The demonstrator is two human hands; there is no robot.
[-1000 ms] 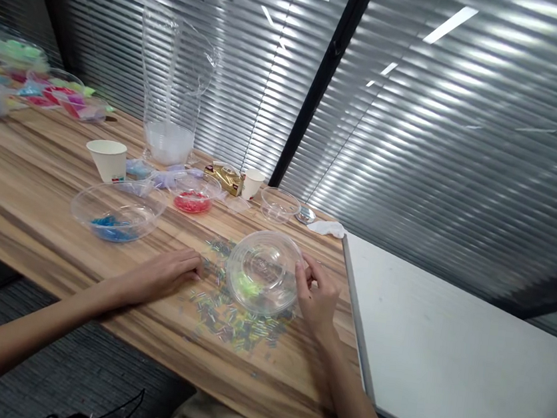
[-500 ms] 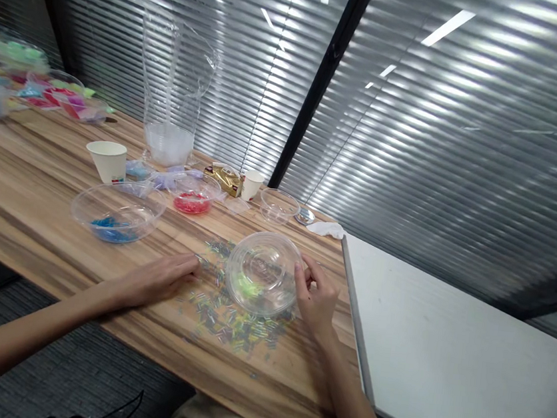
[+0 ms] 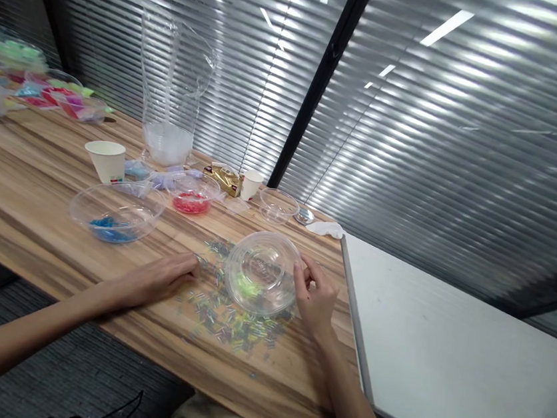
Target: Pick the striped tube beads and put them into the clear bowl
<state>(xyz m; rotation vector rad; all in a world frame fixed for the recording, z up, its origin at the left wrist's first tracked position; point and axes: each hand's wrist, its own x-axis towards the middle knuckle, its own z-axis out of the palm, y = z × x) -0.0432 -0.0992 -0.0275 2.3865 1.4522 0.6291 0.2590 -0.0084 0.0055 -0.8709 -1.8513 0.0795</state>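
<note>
My right hand [image 3: 315, 295] grips the right rim of a clear plastic bowl [image 3: 272, 262], which is tilted toward me. A small heap of yellow-green pieces [image 3: 248, 286] lies inside it. Around and below the bowl, many small tube-like pieces [image 3: 225, 320] in green, yellow and dark shades are scattered over the wooden table [image 3: 144, 328]. My left hand [image 3: 175, 272] rests on the table at the left edge of the scatter, its fingers curled together; whether they pinch a piece is hidden. Beyond it stands a clear bowl with blue pieces [image 3: 109, 227].
Further back are a bowl of red pieces [image 3: 191, 202], a paper cup [image 3: 107, 162], a smaller cup [image 3: 251, 184], a gold packet [image 3: 224, 179], a clear bowl [image 3: 278, 208] and a tall plastic bag [image 3: 169, 136]. A white board [image 3: 443, 348] borders the table at right.
</note>
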